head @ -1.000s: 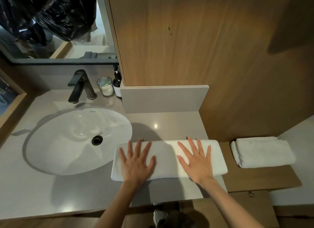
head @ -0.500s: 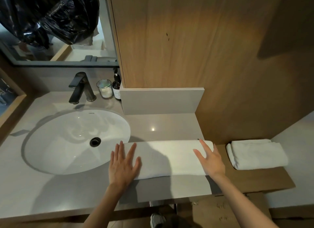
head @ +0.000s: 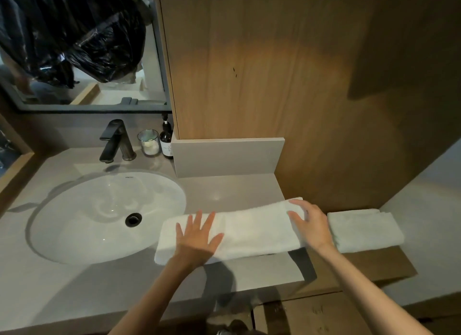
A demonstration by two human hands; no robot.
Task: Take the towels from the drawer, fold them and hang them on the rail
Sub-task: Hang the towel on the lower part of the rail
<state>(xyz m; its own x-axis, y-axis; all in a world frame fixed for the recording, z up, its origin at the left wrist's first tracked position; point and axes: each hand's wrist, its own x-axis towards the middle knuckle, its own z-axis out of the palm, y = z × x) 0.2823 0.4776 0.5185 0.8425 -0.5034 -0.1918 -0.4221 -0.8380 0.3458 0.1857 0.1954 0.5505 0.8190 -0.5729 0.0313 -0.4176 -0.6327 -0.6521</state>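
A white towel (head: pixel 249 231), folded into a long strip, lies on the grey counter (head: pixel 232 187) to the right of the sink. My left hand (head: pixel 198 237) presses flat on its left part, fingers spread and straight. At the strip's right end my right hand (head: pixel 310 225) rests on top, with the fingers bent over the far edge. A second white towel (head: pixel 361 231), folded into a small rectangle, sits on a brown ledge to the right. No rail or drawer is in view.
A white oval sink (head: pixel 104 215) fills the counter's left half, with a black faucet (head: pixel 114 141), a glass candle (head: pixel 149 142) and a dark bottle (head: pixel 166 141) behind it. A wood panel (head: pixel 274 85) rises at the back. A mirror (head: pixel 74 43) hangs at upper left.
My hands slid apart from the towel's middle towards its ends. The left then came back a little to the right. The right reached the towel's far right end.
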